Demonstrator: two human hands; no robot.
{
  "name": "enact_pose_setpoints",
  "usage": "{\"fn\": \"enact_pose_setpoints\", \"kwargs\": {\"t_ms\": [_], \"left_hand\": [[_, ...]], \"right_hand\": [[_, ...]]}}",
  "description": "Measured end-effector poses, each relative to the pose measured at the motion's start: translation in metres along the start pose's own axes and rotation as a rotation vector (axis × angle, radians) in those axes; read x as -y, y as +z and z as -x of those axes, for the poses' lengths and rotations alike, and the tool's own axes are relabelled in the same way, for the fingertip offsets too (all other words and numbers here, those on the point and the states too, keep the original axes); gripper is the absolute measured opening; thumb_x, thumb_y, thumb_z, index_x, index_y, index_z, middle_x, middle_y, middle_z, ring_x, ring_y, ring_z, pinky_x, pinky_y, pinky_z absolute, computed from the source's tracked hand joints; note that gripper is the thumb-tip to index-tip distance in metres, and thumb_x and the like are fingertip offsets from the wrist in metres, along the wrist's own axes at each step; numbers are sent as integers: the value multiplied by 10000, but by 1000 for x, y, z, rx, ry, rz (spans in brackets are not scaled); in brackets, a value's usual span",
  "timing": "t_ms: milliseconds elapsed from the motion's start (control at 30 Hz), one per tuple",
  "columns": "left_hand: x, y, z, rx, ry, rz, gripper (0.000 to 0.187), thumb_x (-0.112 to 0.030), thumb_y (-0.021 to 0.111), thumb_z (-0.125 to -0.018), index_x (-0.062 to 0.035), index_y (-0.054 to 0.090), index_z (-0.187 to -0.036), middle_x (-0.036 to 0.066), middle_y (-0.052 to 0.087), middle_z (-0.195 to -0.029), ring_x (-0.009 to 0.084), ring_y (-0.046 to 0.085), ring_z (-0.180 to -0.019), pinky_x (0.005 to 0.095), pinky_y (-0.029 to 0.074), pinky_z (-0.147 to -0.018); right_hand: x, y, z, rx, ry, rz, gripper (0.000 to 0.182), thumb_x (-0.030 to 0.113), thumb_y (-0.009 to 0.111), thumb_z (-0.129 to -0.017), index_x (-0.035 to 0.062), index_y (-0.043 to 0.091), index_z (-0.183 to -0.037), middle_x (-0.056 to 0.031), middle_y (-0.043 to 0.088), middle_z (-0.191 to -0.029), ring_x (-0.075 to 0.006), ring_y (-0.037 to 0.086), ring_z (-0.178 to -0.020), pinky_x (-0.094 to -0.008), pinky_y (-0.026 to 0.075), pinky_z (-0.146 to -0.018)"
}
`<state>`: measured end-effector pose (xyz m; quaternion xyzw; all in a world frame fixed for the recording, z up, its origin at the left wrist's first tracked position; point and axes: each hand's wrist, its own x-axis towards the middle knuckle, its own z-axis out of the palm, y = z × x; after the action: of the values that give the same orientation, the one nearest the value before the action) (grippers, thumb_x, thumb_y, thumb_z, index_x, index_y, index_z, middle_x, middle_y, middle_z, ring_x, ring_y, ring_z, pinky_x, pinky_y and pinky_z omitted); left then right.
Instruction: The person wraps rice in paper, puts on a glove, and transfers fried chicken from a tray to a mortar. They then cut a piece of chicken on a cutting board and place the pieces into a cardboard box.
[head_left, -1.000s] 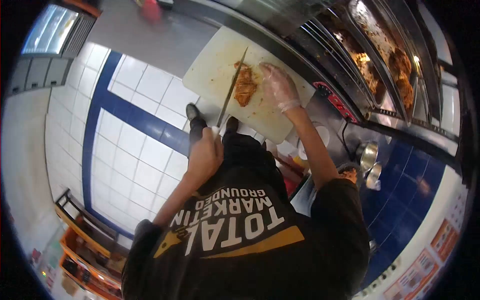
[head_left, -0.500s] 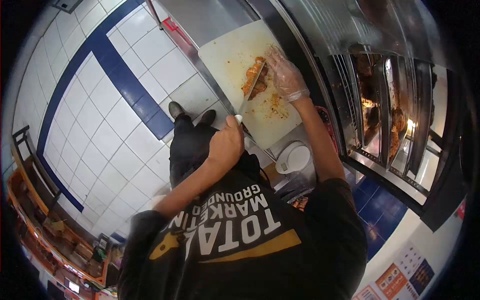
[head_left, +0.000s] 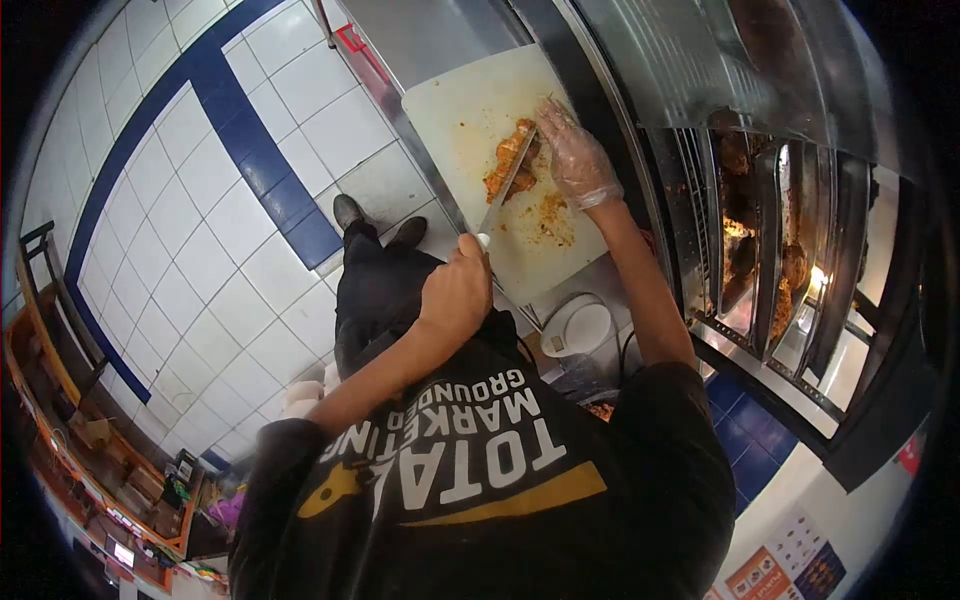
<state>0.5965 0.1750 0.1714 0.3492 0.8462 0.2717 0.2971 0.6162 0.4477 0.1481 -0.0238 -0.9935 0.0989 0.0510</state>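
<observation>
My left hand (head_left: 456, 290), bare, is closed round the white handle of a knife (head_left: 508, 188). The blade lies across pieces of reddish-brown cooked meat (head_left: 505, 158) on a white cutting board (head_left: 455, 103). On the meat's far right side, my right hand (head_left: 580, 160) wears a clear plastic glove. Its fingers are stretched out at the edge of the meat beside the blade tip, holding nothing that I can see. Reddish crumbs (head_left: 548, 220) are scattered on the board below the meat.
A round white container (head_left: 587, 330) stands below the board. Along the right is a metal and glass cabinet (head_left: 820, 250) with browned food on racks. Tiled floor (head_left: 240, 250) lies to the left, with my dark shoes (head_left: 407, 232) beside the counter.
The whole view has shifted slightly. Both hands, the knife and the meat keep nearly the same places relative to the board.
</observation>
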Motion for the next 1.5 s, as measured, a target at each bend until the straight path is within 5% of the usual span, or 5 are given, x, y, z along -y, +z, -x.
{"fn": "enact_pose_setpoints", "kwargs": {"t_ms": [167, 567, 1500], "left_hand": [[-7, -7, 3, -1, 0, 30, 177, -142, 472, -940, 13, 395, -901, 224, 609, -709, 399, 645, -582, 447, 534, -481], [-5, 6, -2, 20, -24, -51, 178, -144, 489, -934, 8, 399, -914, 224, 612, -755, 376, 651, -580, 417, 536, -464], [-14, 24, -7, 79, -88, -153, 171, -113, 505, -897, 30, 440, -964, 175, 628, -735, 302, 667, -547, 354, 533, -430]], "right_hand": [[1, -11, 0, -4, -24, 0, 580, -35, 524, -794, 14, 446, -1367, -190, 443, -1410, -325, 417, -1322, -391, 375, -1097], [-4, 3, 6, -56, -6, -37, 510, -49, 450, -838, 33, 491, -1339, -184, 462, -1399, -337, 481, -1264, -397, 417, -1053], [-9, 10, -3, 43, -45, -27, 563, -40, 498, -806, -29, 431, -1364, -212, 386, -1452, -346, 461, -1274, -397, 421, -1032]]}}
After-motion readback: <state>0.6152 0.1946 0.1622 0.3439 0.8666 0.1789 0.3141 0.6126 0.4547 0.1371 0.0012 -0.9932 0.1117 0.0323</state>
